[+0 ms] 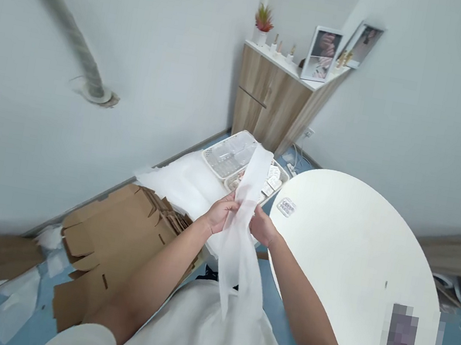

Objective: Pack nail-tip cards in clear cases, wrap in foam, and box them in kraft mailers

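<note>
A long strip of thin white foam sheet (257,171) stretches up over the baskets and hangs down in two tails in front of my white shirt. My left hand (221,212) is closed on the strip's left edge, thumb on top. On the other side my right hand (262,226) is closed at the right edge, its fingertips partly behind the sheet. Beyond the hands a white basket (281,172) holds small white packets, and a clear-lidded tray (229,153) stands beside it. White foam sheets (188,180) lie left of my hands.
At the right is a round white table (346,246) with a small clear packet (286,207) and a pixelated patch. Flattened cardboard boxes (122,231) are stacked at the left. A wooden cabinet (271,93) stands behind, carrying a plant, small bottles and picture frames.
</note>
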`<move>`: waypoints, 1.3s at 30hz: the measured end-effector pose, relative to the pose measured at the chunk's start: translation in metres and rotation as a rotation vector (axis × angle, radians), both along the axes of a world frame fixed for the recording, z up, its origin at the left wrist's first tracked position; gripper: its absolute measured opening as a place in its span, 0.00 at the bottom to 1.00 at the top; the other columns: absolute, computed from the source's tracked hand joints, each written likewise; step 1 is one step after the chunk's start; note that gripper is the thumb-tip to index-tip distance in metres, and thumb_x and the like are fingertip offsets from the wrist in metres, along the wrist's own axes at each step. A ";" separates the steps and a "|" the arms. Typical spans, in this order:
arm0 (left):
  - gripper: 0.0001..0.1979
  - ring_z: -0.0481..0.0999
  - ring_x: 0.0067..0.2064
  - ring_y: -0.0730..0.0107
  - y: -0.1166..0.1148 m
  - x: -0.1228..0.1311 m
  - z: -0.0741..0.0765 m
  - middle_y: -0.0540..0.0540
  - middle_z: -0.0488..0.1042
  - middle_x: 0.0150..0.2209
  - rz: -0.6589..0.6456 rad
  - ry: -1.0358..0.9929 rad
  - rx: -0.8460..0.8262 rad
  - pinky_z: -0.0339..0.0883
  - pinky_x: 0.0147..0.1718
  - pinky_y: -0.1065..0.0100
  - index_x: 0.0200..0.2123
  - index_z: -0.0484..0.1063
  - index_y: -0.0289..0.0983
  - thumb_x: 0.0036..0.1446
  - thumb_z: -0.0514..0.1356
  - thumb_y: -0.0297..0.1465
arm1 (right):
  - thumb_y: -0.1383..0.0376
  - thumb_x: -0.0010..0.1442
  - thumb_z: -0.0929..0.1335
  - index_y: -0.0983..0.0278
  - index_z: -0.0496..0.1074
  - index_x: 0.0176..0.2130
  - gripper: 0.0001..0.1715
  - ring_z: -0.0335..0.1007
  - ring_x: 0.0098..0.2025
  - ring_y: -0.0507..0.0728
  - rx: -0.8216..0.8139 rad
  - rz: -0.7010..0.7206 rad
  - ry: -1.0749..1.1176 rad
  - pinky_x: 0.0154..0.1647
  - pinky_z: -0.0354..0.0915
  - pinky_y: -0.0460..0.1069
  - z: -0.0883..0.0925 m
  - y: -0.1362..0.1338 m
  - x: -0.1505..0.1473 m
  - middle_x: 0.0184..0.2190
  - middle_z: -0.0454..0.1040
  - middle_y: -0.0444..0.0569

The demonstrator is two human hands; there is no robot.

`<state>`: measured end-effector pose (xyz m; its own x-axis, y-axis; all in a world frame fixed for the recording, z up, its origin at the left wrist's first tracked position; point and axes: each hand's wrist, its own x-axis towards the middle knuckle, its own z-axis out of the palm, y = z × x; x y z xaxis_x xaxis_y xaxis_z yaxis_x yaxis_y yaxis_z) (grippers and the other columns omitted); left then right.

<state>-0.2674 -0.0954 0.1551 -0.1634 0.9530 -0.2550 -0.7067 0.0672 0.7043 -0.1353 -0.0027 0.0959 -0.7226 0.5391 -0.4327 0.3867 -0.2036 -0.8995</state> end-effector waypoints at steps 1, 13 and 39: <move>0.33 0.75 0.35 0.64 0.006 0.007 0.002 0.48 0.75 0.35 -0.019 -0.003 -0.006 0.69 0.34 0.65 0.52 0.60 0.39 0.38 0.54 0.22 | 0.42 0.57 0.47 0.60 0.63 0.52 0.39 0.71 0.38 0.56 -0.088 0.035 0.014 0.40 0.64 0.52 0.004 -0.001 0.005 0.37 0.74 0.51; 0.29 0.75 0.33 0.67 0.085 0.130 0.001 0.46 0.76 0.34 -0.314 0.070 0.002 0.69 0.30 0.69 0.51 0.63 0.37 0.40 0.55 0.23 | 0.54 0.49 0.68 0.58 0.58 0.53 0.33 0.68 0.30 0.54 -0.088 -0.679 0.434 0.37 0.65 0.51 0.032 0.022 0.156 0.29 0.71 0.44; 0.24 0.76 0.37 0.67 0.171 0.302 -0.076 0.37 0.66 0.51 -0.458 0.610 -0.259 0.66 0.41 0.63 0.54 0.55 0.39 0.55 0.56 0.34 | 0.60 0.45 0.68 0.57 0.58 0.54 0.36 0.68 0.34 0.51 0.244 -0.909 0.027 0.41 0.63 0.52 -0.020 0.026 0.414 0.50 0.62 0.52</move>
<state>0.0346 0.0754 0.0793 0.0475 0.8821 -0.4687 -0.0650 0.4710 0.8797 0.2789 0.0236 0.0764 0.0116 0.9747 -0.2232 0.1506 -0.2224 -0.9633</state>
